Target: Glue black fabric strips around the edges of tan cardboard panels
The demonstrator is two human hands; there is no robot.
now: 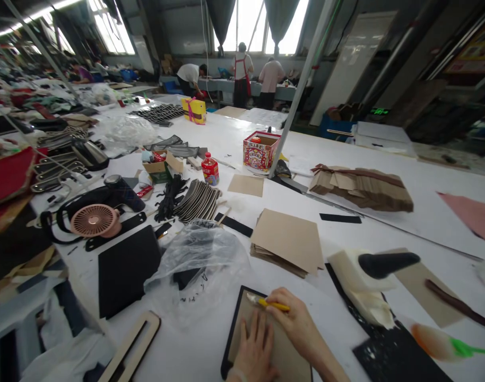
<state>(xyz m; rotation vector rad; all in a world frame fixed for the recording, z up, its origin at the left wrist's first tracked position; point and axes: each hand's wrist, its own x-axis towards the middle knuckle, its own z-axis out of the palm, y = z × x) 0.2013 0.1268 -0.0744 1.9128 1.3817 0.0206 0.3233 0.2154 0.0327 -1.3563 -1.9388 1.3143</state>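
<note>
A beige board [284, 347] lies on a black sheet, whose dark border shows along the top and left edges. My left hand [253, 347] rests flat on the board with its fingers stretched out. In my right hand [292, 315] is a small brush [280, 306] with a yellow handle, gripped between thumb and fingers. The pale bristles touch or hover just over the board's upper left corner; I cannot tell which. Beyond my hands sits a stack of beige boards [288, 236]. Left of them is a crumpled clear plastic bag [202, 265] over dark pieces.
To the right, a white glue-smeared container [356, 281] stands by a spattered black sheet [397, 353]. On the left are a black panel [127, 268], a pink fan [95, 220] and a slotted frame [133, 347]. A red bottle [210, 171] stands farther back; several people work by the windows.
</note>
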